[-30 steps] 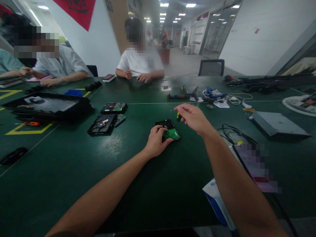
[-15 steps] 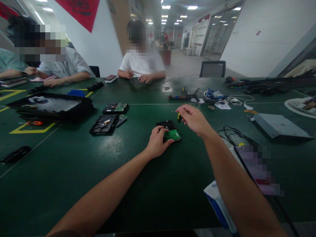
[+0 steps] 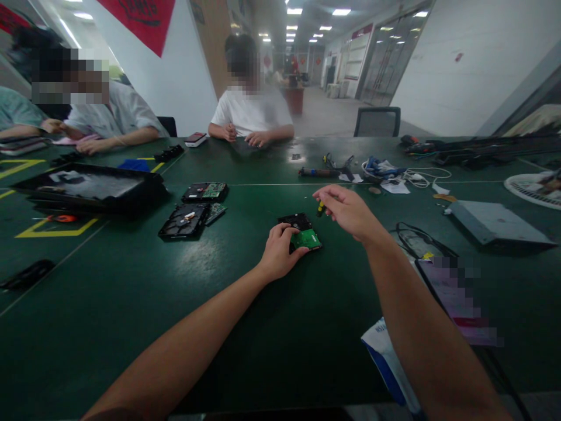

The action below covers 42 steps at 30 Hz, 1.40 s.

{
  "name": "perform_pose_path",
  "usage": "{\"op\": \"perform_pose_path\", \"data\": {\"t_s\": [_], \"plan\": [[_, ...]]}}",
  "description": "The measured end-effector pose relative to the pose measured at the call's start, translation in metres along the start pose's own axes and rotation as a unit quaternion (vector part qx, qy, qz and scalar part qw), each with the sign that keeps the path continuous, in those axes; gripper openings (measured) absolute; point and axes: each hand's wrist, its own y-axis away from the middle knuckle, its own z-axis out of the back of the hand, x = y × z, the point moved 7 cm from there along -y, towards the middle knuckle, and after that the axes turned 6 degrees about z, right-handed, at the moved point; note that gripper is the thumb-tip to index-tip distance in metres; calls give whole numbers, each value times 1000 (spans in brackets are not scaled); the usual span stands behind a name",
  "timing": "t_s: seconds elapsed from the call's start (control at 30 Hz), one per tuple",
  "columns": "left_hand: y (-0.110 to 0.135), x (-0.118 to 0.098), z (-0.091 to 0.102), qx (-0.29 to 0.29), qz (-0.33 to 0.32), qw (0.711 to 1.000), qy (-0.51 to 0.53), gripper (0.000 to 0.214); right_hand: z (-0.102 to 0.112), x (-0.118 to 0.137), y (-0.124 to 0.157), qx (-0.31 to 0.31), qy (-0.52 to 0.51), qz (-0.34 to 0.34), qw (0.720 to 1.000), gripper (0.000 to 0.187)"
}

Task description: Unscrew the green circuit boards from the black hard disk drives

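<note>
A hard drive [image 3: 307, 238] with a green circuit board lies on the dark green table, board side up. My left hand [image 3: 280, 250] grips its left and near edges, thumb in front and fingers over the top, hiding that side. Just right of the drive and above the table, my right hand [image 3: 344, 209] is closed around a small yellow and black screwdriver [image 3: 321, 207]. Most of the tool is hidden by the fingers, and its tip is too small to make out. The screwdriver appears apart from the drive.
Left of the drive lie another hard drive [image 3: 205, 192], a black drive case [image 3: 184, 221] and a loose circuit board [image 3: 215, 213]. A black tray [image 3: 151, 190] stands further left. A grey metal box [image 3: 499, 222], cables [image 3: 427, 175] and a phone-like screen [image 3: 451, 298] are at right. Co-workers [image 3: 252, 114] sit opposite.
My right hand has shifted slightly right, and the screwdriver has tilted in its fingers. My left hand and the hard drive have stayed in place.
</note>
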Motion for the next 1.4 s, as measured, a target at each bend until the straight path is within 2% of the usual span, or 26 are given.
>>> {"op": "perform_pose_path", "data": {"t_s": [0.27, 0.57, 0.63, 0.7, 0.83, 1.0, 1.27, 1.4], "plan": [[0, -1, 1, 3, 1, 1000, -1, 51, -3, -6, 3, -20, -35, -51, 998, 27], [0, -1, 1, 7, 3, 1000, 2, 52, -15, -3, 4, 26, -172, -74, 982, 25], [0, -1, 1, 8, 6, 1000, 2, 53, -14, 0, 4, 25, -142, -62, 988, 24], [0, -2, 2, 11, 8, 1000, 3, 52, -9, 0, 3, 13, -71, -45, 996, 26], [0, -3, 3, 9, 8, 1000, 7, 51, 6, -10, 1, -57, 42, -45, 996, 31], [0, -3, 3, 8, 11, 1000, 12, 51, 5, -12, -1, -63, 29, -34, 997, 24], [0, -3, 2, 10, 8, 1000, 10, 52, 2, -3, 1, -65, 6, -21, 998, 28], [0, -3, 3, 17, 16, 1000, 12, 52, 6, -2, 1, -68, 42, -4, 997, 33]]}}
